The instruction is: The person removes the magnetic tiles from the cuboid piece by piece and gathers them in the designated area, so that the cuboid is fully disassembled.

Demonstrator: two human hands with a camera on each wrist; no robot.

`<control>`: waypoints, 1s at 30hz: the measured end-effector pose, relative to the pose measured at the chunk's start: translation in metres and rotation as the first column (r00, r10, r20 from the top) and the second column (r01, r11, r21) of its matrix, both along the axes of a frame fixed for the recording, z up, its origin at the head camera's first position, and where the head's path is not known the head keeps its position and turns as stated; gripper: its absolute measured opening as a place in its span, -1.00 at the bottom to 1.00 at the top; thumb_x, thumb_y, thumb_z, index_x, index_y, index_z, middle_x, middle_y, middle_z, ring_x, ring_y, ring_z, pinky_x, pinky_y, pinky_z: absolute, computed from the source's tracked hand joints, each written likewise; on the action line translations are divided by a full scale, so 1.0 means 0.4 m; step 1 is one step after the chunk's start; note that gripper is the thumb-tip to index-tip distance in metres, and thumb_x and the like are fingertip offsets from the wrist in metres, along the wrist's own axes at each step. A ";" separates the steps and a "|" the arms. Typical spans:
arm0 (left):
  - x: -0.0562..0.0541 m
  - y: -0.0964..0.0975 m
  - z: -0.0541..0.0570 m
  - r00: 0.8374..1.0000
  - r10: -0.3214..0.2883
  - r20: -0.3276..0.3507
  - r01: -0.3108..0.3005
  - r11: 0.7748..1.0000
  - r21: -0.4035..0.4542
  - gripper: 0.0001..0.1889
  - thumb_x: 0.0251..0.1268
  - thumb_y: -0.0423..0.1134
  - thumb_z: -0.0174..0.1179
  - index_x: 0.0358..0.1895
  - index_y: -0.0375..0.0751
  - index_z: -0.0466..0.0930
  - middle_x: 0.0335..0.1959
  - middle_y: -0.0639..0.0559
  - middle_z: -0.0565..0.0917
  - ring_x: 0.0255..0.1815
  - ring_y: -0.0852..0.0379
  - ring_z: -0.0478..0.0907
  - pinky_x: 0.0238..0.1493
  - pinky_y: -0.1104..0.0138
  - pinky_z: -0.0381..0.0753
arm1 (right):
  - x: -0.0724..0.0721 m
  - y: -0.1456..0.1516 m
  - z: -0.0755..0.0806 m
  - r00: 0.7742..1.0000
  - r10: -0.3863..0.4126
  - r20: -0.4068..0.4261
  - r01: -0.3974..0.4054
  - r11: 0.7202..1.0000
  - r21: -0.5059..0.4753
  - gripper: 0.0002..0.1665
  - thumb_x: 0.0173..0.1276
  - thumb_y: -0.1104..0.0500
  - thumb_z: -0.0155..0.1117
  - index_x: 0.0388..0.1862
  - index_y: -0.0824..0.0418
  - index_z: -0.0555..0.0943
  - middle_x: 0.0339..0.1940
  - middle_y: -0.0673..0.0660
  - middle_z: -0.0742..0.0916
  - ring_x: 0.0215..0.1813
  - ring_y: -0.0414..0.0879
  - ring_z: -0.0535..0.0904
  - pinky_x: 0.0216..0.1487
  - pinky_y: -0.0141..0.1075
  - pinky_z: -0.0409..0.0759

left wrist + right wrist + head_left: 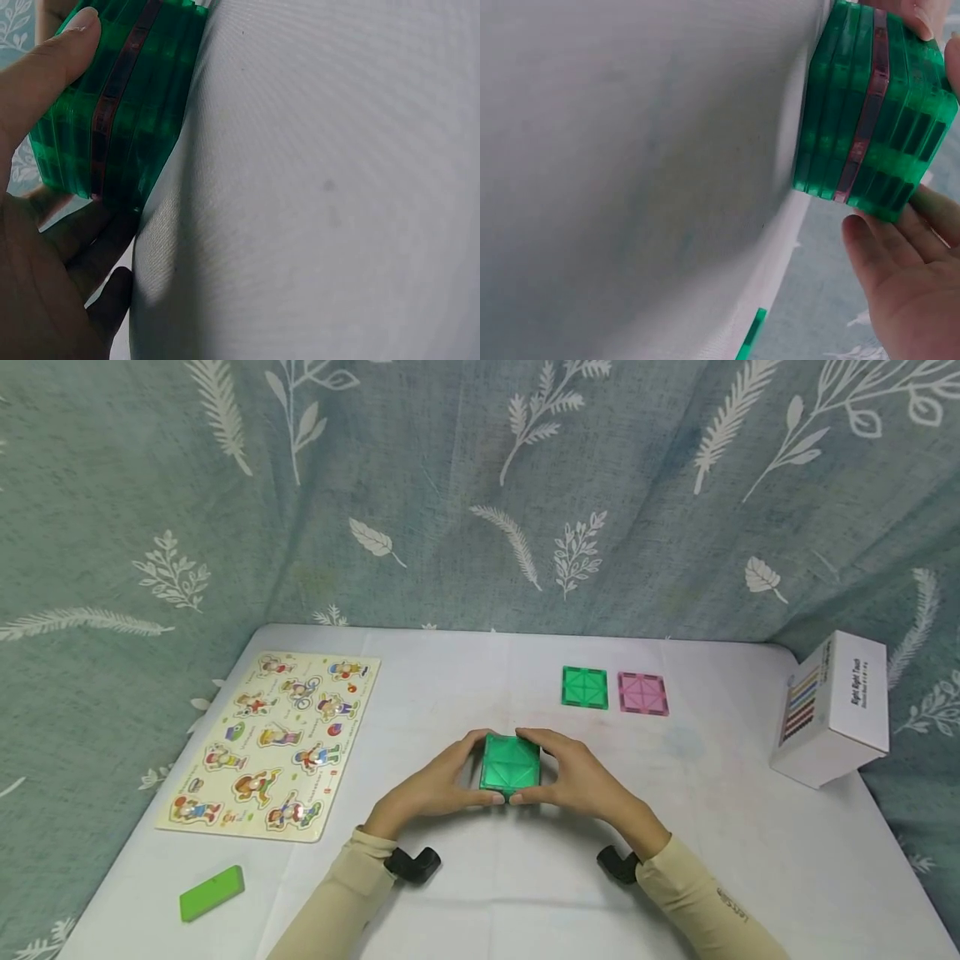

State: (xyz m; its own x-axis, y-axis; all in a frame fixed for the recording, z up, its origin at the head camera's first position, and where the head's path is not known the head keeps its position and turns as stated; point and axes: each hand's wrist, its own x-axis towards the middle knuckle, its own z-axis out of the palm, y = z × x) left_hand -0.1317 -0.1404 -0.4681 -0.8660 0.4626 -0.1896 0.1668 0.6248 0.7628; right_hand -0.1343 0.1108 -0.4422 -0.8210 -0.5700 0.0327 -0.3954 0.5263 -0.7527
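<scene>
A stack of translucent green magnetic tiles [510,763] stands at the middle of the white table, close against the cloth. In the right wrist view, one pink tile [864,112] shows as a layer between the green ones. From the left side, my left hand [438,781] grips the stack, its thumb [64,56] on the near face and its fingers round the far side. My right hand [581,781] holds it from the right in the same way, both thumbs close together at the front. A single green tile [584,687] and a pink tile [642,693] lie flat farther back.
To the left lies a wooden picture puzzle board [255,760] with several cartoon figures. A light green block [212,893] rests near the front left. At the right edge stands a white box [832,710]. A patterned curtain [450,485] hangs behind the table [720,777].
</scene>
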 end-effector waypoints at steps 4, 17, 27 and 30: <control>0.001 0.002 0.002 1.000 -0.001 0.004 0.001 1.000 0.006 0.01 0.11 0.18 0.46 0.57 0.08 0.07 0.57 -0.01 0.25 0.63 -0.07 0.14 0.58 -0.11 0.23 | 0.001 0.004 -0.004 1.000 -0.016 0.011 0.016 1.000 0.016 0.10 0.05 -0.13 0.63 0.50 0.23 0.36 0.49 0.16 0.50 0.48 0.12 0.45 0.42 0.06 0.52; 0.008 0.007 0.001 1.000 0.025 -0.005 -0.025 1.000 0.001 0.02 0.07 0.15 0.49 0.56 0.02 0.11 0.54 -0.09 0.31 0.60 -0.14 0.20 0.54 -0.14 0.28 | -0.008 0.009 -0.038 0.999 -0.018 0.047 0.018 1.000 -0.003 0.13 0.02 -0.13 0.66 0.50 0.22 0.34 0.46 0.15 0.51 0.43 0.09 0.49 0.41 -0.02 0.54; 0.003 0.005 0.001 1.000 0.021 -0.012 -0.021 0.999 -0.032 0.06 0.06 0.18 0.49 0.58 0.05 0.06 0.55 -0.10 0.28 0.60 -0.15 0.19 0.53 -0.15 0.29 | -0.021 0.007 -0.056 0.999 -0.011 -0.050 0.008 0.998 -0.060 0.00 0.01 -0.11 0.67 0.39 0.20 0.46 0.34 0.12 0.63 0.36 0.04 0.57 0.37 -0.07 0.59; 0.003 0.003 0.001 1.000 0.018 -0.013 -0.018 0.999 -0.029 0.06 0.08 0.17 0.48 0.59 0.03 0.05 0.56 -0.11 0.27 0.60 -0.15 0.18 0.54 -0.15 0.28 | -0.025 0.007 -0.058 0.998 -0.013 -0.061 0.009 0.998 -0.057 0.00 -0.01 -0.12 0.67 0.37 0.19 0.48 0.32 0.10 0.65 0.35 0.00 0.59 0.36 -0.10 0.60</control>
